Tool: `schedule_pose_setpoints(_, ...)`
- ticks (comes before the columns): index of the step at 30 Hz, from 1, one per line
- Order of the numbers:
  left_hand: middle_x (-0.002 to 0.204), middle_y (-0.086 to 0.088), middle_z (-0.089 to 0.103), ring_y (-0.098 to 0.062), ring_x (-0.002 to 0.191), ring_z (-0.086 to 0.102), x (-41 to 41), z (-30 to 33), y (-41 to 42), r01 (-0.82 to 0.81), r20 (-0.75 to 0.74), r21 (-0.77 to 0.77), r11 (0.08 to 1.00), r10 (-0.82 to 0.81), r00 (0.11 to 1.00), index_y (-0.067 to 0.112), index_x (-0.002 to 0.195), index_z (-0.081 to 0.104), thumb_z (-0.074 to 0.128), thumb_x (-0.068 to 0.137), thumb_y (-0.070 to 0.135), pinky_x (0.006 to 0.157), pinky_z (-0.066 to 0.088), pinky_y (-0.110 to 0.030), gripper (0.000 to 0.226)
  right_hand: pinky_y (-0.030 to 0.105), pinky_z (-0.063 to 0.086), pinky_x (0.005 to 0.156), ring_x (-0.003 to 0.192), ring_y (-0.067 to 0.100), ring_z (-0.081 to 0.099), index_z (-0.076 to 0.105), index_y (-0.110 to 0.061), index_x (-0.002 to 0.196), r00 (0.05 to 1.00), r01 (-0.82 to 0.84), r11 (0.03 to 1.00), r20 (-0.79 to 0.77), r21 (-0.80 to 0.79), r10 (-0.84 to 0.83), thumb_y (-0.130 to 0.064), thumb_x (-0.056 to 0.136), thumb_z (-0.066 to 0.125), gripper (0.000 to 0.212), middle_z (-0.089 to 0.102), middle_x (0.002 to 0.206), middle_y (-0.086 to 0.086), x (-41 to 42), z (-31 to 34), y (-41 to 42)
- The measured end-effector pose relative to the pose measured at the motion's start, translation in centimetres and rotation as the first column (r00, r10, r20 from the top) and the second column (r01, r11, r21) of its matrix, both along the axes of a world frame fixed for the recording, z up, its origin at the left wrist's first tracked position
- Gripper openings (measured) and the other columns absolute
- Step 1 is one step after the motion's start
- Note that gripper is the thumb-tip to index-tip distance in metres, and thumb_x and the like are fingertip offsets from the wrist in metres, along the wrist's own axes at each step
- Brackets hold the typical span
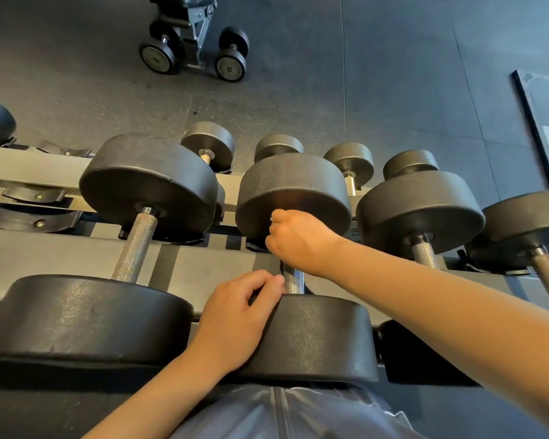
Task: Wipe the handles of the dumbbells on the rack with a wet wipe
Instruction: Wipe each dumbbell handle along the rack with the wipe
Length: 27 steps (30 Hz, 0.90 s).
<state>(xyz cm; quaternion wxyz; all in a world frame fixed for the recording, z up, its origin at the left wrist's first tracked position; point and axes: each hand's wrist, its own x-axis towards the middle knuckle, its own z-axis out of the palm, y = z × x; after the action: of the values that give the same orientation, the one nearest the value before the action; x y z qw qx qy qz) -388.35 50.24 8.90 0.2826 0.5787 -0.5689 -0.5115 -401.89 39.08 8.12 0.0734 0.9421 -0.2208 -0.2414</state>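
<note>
The right hand reached across with the forearm stretched out, its grip curled round the far end of the knurled handle of the middle dumbbell on the rack (a speck of white wipe showed at the knuckles). The left hand rested loosely open on the near weight, fingertips touching the handle.

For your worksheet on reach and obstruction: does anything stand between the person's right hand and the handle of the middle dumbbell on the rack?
Nothing visible does. The right hand is already curled around the upper part of the handle, next to the far weight head. The left hand rests on the near weight head, beside the handle, not across it. No wipe is clearly visible.
</note>
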Motion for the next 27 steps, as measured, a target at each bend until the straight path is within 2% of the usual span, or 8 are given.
schedule_pose_setpoints(3,0.07,0.004,0.062,-0.013,0.071,0.057,0.0,0.1,0.2,-0.017,-0.01,0.003,1.0,0.017,1.0,0.02,0.072,0.065,0.036,0.08,0.064,0.065,0.043,-0.029,0.054,0.034,0.045,0.092,0.103,0.024,0.051,0.062,-0.011,0.11,0.998,0.06,0.998,-0.032,0.006,-0.06,-0.018,0.097,0.048,0.021,0.063,0.109,0.005,0.4,-0.3,0.5)
schedule_pose_setpoints(6,0.064,0.01,0.059,-0.007,0.066,0.054,-0.1,0.2,0.3,-0.048,-0.007,0.004,0.999,0.048,0.999,0.025,0.067,0.061,0.042,0.083,0.06,0.061,0.039,-0.021,0.043,0.034,0.051,0.088,0.104,0.025,0.056,0.063,-0.01,0.116,0.92,0.272,0.959,0.27,0.085,-0.285,-0.011,0.092,0.055,0.025,0.062,0.118,0.009,-2.0,-1.0,0.9)
schedule_pose_setpoints(10,0.061,0.008,0.054,-0.009,0.063,0.051,0.0,0.2,0.2,-0.069,-0.025,0.013,0.998,0.069,0.997,0.021,0.063,0.058,0.039,0.078,0.066,0.061,0.039,-0.025,0.051,0.019,0.043,0.093,0.108,0.017,0.062,0.061,-0.018,0.126,0.511,0.636,0.672,0.446,0.378,-0.735,-0.011,0.096,0.052,0.033,0.066,0.119,0.002,-4.6,-2.0,2.4)
schedule_pose_setpoints(14,0.059,0.01,0.051,-0.007,0.062,0.05,0.0,0.3,0.1,-0.055,-0.019,0.024,0.998,0.056,0.998,0.023,0.061,0.056,0.047,0.087,0.058,0.059,0.036,-0.02,0.044,0.002,0.04,0.073,0.089,0.005,0.058,0.072,-0.019,0.105,-0.041,0.667,0.362,0.517,0.652,-0.855,-0.004,0.092,0.055,0.025,0.068,0.102,-0.005,-4.7,-3.2,3.2)
schedule_pose_setpoints(19,0.051,0.014,0.043,-0.005,0.056,0.043,-0.1,0.7,0.1,-0.055,-0.039,0.027,0.998,0.056,0.998,0.033,0.051,0.049,0.048,0.09,0.052,0.055,0.032,-0.014,0.044,0.015,0.052,0.074,0.082,0.004,0.061,0.069,-0.024,0.09,-0.246,0.544,0.176,0.357,0.82,-0.901,0.0,0.088,0.058,0.026,0.065,0.087,-0.01,-4.6,-3.8,3.1)
schedule_pose_setpoints(23,0.049,0.013,0.04,-0.005,0.054,0.042,-0.2,0.8,0.1,-0.08,-0.057,0.013,0.997,0.081,0.995,0.03,0.049,0.044,0.045,0.081,0.053,0.054,0.032,-0.014,0.039,0.026,0.055,0.077,0.082,0.007,0.062,0.066,-0.024,0.089,-0.267,0.514,0.177,0.353,0.839,-0.897,-0.003,0.089,0.058,0.023,0.065,0.085,-0.008,-4.3,-3.5,3.2)
schedule_pose_setpoints(25,0.05,0.013,0.04,-0.006,0.054,0.041,-0.2,0.6,0.1,-0.069,-0.053,0.004,0.998,0.069,0.996,0.032,0.049,0.046,0.047,0.087,0.051,0.055,0.032,-0.015,0.043,0.024,0.052,0.073,0.084,0.013,0.063,0.066,-0.02,0.1,-0.126,0.571,0.316,0.46,0.758,-0.879,-0.004,0.092,0.054,0.021,0.068,0.092,-0.001,-4.4,-3.2,3.4)
schedule_pose_setpoints(27,0.051,0.013,0.04,-0.005,0.055,0.041,-0.1,0.4,0.1,-0.066,-0.057,0.0,0.998,0.066,0.996,0.033,0.051,0.048,0.05,0.092,0.05,0.055,0.032,-0.015,0.044,0.026,0.051,0.079,0.093,0.022,0.065,0.066,-0.013,0.113,0.142,0.639,0.51,0.564,0.575,-0.814,-0.003,0.092,0.054,0.026,0.07,0.103,0.007,-4.6,-2.8,3.4)
